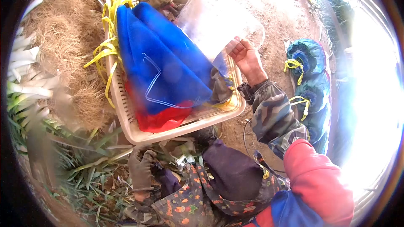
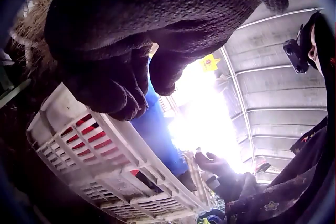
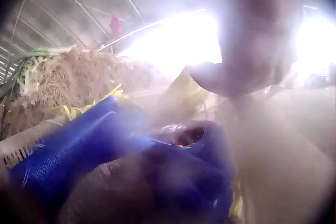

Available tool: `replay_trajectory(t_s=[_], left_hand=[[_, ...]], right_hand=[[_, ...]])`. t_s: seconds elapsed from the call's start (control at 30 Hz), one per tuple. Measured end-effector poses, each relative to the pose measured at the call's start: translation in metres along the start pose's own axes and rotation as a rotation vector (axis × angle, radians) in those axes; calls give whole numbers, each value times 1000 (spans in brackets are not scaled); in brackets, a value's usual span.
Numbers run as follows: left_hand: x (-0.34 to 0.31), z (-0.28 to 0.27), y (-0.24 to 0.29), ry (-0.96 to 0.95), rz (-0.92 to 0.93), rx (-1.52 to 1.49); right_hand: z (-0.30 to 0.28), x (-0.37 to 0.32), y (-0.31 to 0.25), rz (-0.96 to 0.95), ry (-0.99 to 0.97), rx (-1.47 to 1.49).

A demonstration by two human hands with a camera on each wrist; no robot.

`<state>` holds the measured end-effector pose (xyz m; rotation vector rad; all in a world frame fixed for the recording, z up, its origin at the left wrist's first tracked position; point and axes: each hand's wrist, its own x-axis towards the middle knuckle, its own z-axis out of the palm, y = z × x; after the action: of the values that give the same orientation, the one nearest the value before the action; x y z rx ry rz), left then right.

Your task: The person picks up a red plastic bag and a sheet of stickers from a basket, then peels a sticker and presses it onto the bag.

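My bare right hand [image 1: 248,61] is raised at the right rim of a pale plastic crate [image 1: 181,131]. Its fingers pinch a thin see-through plastic sheet [image 1: 210,21] that spreads over the crate's far corner; in the right wrist view the blurred hand [image 3: 247,50] has filmy material hanging below it. A blue cloth [image 1: 168,63] drapes over the crate's contents, with red material [image 1: 162,120] under its near edge. My left hand [image 1: 141,164], in a dark knit glove, hangs loosely curled and holds nothing, in front of the crate's near left corner.
Yellow ties [image 1: 110,46] hang over the crate's left side. Beyond lie heaped leeks with tangled roots [image 1: 63,50]; green leaves [image 1: 92,176] cover the ground at the near left. Tied green bundles [image 1: 307,59] stand on the right. A thin cable [image 1: 245,136] loops near my right sleeve.
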<state>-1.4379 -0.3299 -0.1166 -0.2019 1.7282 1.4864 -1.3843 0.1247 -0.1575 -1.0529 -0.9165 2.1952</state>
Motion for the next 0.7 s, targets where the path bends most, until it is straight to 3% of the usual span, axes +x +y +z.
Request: replay_trajectory(t_s=[0.17, 0.27, 0.4, 0.53, 0.57, 0.6, 0.67, 0.7], left_hand=[[1, -3, -6, 3, 87, 69], [-2, -5, -9, 9, -11, -15], [-6, -4, -7, 23, 55, 88], [-24, -15, -2, 27, 95, 63], [-31, -21, 1, 33, 123, 84], [-40, -25, 5, 38, 151, 104], [-60, -31, 6, 93, 134, 35], [-67, -38, 0, 100, 138, -13]], right_hand=[[28, -12, -3, -163, -46, -571], [29, -3, -5, -230, -19, -687], [21, 20, -4, -285, 137, -850], [45, 17, -33, -390, 184, -1634], [24, 64, -31, -477, 182, -1486], [96, -14, -66, -526, 184, -1570], [99, 24, -94, -815, -39, -1295], [109, 31, -95, -599, -62, -1391]])
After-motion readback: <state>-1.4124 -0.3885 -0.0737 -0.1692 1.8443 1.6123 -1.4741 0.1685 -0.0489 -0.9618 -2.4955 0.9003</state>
